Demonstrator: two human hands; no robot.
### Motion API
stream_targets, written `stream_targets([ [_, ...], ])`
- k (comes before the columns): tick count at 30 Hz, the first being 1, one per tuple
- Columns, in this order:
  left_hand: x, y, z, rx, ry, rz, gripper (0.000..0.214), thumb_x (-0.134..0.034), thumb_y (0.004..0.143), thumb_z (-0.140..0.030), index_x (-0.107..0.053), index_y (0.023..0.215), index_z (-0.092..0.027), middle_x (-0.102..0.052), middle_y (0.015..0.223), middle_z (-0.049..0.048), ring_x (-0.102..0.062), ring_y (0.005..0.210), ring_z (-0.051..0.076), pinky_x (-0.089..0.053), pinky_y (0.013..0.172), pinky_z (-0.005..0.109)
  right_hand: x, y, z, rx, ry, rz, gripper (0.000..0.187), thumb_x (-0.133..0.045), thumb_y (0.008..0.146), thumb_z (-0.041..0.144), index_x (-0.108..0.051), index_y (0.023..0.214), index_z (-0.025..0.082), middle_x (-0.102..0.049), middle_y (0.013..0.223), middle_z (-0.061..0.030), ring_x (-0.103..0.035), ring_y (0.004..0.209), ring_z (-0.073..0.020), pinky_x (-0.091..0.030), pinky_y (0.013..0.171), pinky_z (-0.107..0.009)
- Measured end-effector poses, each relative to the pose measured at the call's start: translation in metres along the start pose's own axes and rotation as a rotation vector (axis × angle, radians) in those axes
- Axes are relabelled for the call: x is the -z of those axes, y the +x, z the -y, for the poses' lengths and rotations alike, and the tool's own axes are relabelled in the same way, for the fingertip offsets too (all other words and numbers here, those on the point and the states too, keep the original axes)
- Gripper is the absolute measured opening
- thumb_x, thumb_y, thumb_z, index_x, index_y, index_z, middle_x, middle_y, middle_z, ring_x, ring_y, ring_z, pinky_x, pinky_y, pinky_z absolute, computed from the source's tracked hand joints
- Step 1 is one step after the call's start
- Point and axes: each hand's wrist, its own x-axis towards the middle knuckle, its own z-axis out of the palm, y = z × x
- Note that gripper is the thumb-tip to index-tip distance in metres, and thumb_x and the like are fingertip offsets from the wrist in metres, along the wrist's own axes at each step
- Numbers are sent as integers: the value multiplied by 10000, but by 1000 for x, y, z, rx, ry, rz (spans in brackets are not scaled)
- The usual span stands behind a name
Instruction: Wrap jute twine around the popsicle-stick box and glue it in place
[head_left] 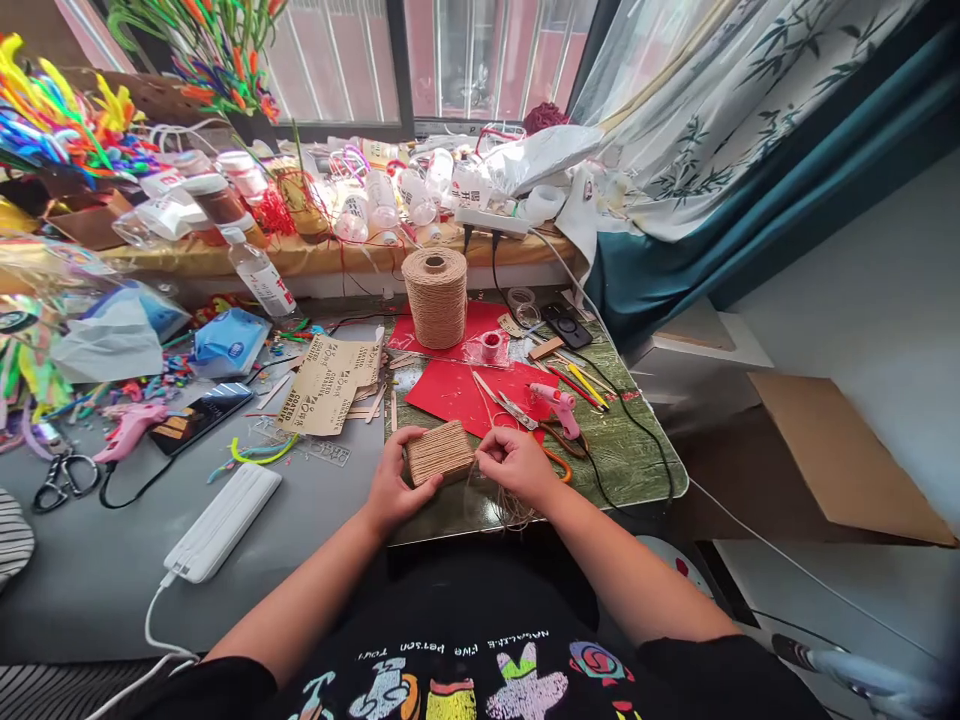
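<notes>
A small box wrapped in rows of jute twine (439, 453) is gripped by my left hand (396, 475), thumb along its near edge and fingers at its far left side. At the box's right corner my right hand (516, 463) pinches a strand of twine. Loose twine (513, 510) hangs in a tangle below that hand. Behind the box stands a large spool of jute twine (435, 300). Scissors (519, 411) lie just beyond my right hand, their orange handles partly hidden by it. A pink glue gun (556, 405) rests to their right.
Red sheets (450, 395) lie under the spool and scissors. Sandpaper sheets (330, 385), a white power bank (223, 522) and a second pink glue gun (133, 430) are on the left. Pencils (586, 385), a black phone (566, 325) and cables lie right. Bottles (259, 272) crowd the back.
</notes>
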Motion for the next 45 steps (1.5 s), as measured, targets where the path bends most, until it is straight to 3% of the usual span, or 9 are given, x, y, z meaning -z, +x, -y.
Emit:
stream_targets([
  [7, 14, 1, -1, -49, 226, 30, 663, -723, 814, -364, -447, 1400, -224, -552, 1374, 147, -553, 1292, 334, -440, 1121, 534, -9, 5, -17, -127, 176, 75, 169, -707, 839, 354, -654, 795, 199, -533, 608, 40, -428, 547, -118, -338, 543, -253],
  [13, 12, 28, -49, -233, 491, 72, 691, -748, 810, -422, -471, 1424, -267, -543, 1467, 134, -501, 1372, 363, -338, 1194, 564, -18, 1, -26, -181, 345, 76, 325, -756, 816, 493, -624, 794, 197, -581, 679, 22, -479, 594, -126, -378, 571, -255],
  [17, -7, 49, -60, -241, 628, 285, 886, -803, 765, -526, -432, 1514, -232, -533, 1515, 189, -526, 1344, 428, -366, 1131, 600, -19, 2, -26, -195, 370, 93, 401, -785, 791, 559, -606, 789, 200, -573, 677, 26, -476, 587, -126, -388, 568, -256],
  [20, -13, 56, -52, -193, 694, 347, 826, -792, 792, -454, -463, 1506, -199, -634, 1370, 212, -612, 1217, 434, -440, 1025, 586, -18, 1, -27, -155, 363, 124, 418, -776, 814, 588, -630, 806, 197, -601, 709, 13, -513, 630, -138, -418, 611, -268],
  [23, -8, 51, -45, -200, 621, 318, 703, -748, 845, -438, -491, 1467, -233, -657, 1335, 167, -630, 1210, 390, -465, 1029, 551, -14, -3, -24, -79, 380, 172, 397, -733, 877, 583, -666, 849, 192, -649, 770, -12, -560, 695, -157, -454, 682, -292],
  [26, -3, 36, -38, -213, 465, 211, 727, -755, 850, -500, -453, 1468, -263, -624, 1387, 140, -602, 1275, 355, -471, 1081, 528, -9, -8, -12, 22, 309, 178, 336, -688, 939, 528, -690, 873, 199, -665, 810, -31, -585, 745, -177, -467, 717, -310],
  [32, -18, 7, -15, -95, 142, -52, 726, -733, 885, -529, -368, 1449, -254, -525, 1408, 151, -564, 1311, 313, -483, 1115, 520, -4, -7, 12, 172, 24, 130, 218, -671, 954, 394, -720, 842, 214, -651, 782, -36, -553, 678, -171, -434, 646, -307],
  [36, -20, -1, -7, -89, 35, -66, 666, -714, 907, -516, -355, 1401, -252, -479, 1398, 151, -516, 1352, 303, -445, 1162, 526, -6, -6, 14, 179, -26, 122, 170, -670, 942, 342, -717, 834, 219, -632, 746, -28, -545, 645, -166, -436, 630, -309],
  [45, -6, -14, 3, -19, 33, -56, 597, -668, 936, -506, -348, 1372, -254, -437, 1421, 162, -470, 1400, 319, -409, 1180, 539, 11, -2, 6, 213, -159, 60, 166, -655, 942, 323, -744, 840, 228, -658, 748, -47, -550, 670, -188, -433, 659, -331],
])
